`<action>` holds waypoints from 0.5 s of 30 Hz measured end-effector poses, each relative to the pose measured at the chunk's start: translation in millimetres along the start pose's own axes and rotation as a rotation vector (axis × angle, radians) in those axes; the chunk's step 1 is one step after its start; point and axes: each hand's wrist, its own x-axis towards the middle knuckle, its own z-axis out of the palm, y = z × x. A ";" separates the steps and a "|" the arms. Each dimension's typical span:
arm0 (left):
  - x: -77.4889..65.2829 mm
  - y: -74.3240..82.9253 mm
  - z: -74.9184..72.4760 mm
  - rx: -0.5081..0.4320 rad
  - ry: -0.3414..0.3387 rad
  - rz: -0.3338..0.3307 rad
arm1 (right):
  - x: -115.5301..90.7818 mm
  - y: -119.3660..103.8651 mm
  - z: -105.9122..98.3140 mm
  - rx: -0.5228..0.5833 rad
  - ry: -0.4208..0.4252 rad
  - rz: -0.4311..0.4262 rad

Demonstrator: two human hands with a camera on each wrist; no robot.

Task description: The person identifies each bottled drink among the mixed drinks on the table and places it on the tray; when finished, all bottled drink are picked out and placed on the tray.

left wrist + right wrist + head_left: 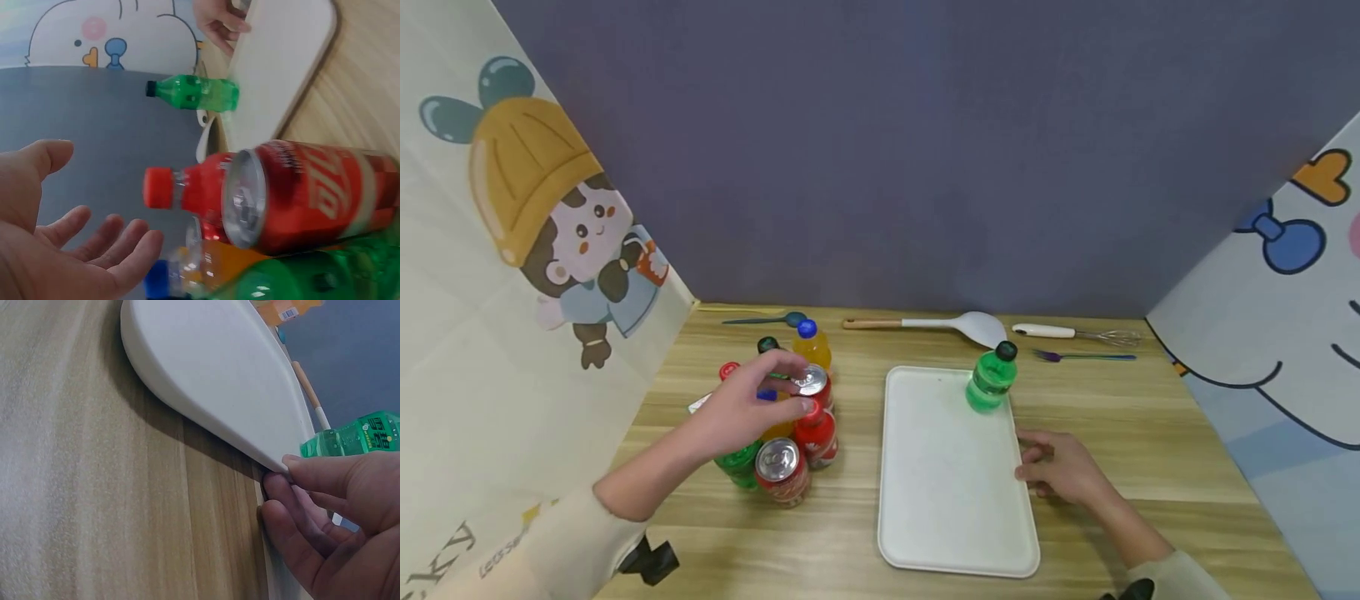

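In the head view our left grip (754, 407) hangs over the left of the bench (1112, 400), thumb and fingers spread about the rear can (812, 383) and the red bottle (817, 437); we cannot tell from here whether it touches either. The tray (951, 483) lies to the right, the green bottle (991, 383) standing near its far right corner, with our right grip (1060, 468) at its right edge. Since the drinks stand so tightly packed, we would do best to come straight down on one alone, lest we nudge the front can (782, 472). The left wrist view shows the left grip released, its fingers loosely parted with nothing between them; we should set thumb and fingers on opposite sides of one drink before squeezing. In the right wrist view our right grip pinches the tray's rim, thumb on top and fingers below; a light, level pinch seems wisest to us, as any tilt could topple the green bottle.
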 end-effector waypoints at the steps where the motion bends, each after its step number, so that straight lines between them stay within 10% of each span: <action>1: -1.7 -2.8 0.6 -0.006 -0.001 -0.005 | 0.0 0.2 0.0 -0.003 0.000 0.000; 15: -15.1 -24.7 19.3 -0.035 -0.025 -0.038 | -0.5 1.4 2.1 -0.005 0.014 0.013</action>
